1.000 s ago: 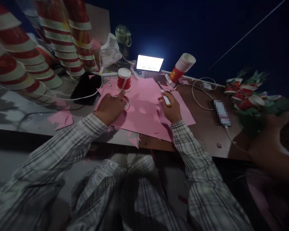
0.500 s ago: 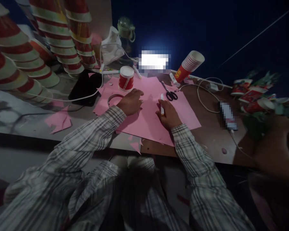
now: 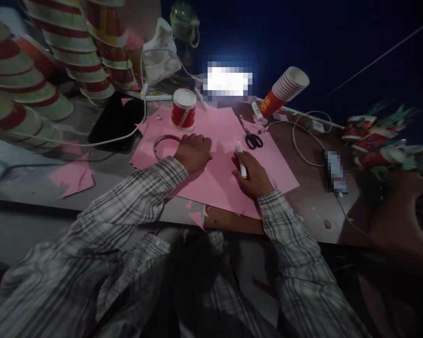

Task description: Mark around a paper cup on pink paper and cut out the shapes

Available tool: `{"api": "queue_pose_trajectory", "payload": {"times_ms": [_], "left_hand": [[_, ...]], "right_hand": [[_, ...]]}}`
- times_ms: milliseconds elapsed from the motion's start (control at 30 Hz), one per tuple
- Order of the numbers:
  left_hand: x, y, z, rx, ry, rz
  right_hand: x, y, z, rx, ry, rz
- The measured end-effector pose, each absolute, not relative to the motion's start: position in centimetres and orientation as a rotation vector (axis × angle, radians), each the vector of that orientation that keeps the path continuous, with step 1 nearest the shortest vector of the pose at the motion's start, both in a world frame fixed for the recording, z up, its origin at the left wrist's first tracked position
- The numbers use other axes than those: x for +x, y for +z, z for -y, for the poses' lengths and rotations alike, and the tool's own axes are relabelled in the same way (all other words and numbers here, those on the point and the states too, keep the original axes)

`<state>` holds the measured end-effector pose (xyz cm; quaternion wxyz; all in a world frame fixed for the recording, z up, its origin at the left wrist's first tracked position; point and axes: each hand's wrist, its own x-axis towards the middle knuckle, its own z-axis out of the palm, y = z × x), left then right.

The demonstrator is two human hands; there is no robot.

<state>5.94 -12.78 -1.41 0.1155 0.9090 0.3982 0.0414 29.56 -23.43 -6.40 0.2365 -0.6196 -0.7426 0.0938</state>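
Note:
My right hand (image 3: 254,176) is closed around a white marker (image 3: 241,162) with an orange end, tilted over pink paper (image 3: 225,188). My left hand (image 3: 194,152) rests on the paper with its fingers curled under; whatever they hold, if anything, is hidden. Just behind that hand a red-and-white paper cup (image 3: 183,111) stands upside down on the sheet. A ring-shaped band (image 3: 159,143) lies beside my left wrist, partly covered by it. Black-handled scissors (image 3: 254,141) lie on the paper beyond my right hand.
Nested paper cups (image 3: 285,91) lean at the back right beside a glue stick (image 3: 258,111). Tall cup stacks (image 3: 74,51) stand at left, near a black tablet (image 3: 116,124). A cabled phone (image 3: 334,171) and another person's arm (image 3: 391,211) are at right. Pink scraps (image 3: 74,176) lie left.
The view has shifted slightly. My left hand's fingers are more curled and lie flatter on the paper. The marker has tilted a little in my right hand, which has moved slightly right.

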Motion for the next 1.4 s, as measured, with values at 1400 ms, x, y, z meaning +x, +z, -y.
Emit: {"api": "queue_pose_trajectory", "payload": {"times_ms": [1400], "left_hand": [[5.3, -0.7, 11.0, 1.289, 0.659, -0.979]], "right_hand": [[21.5, 0.3, 18.6, -1.081, 0.706, 1.034]]}}
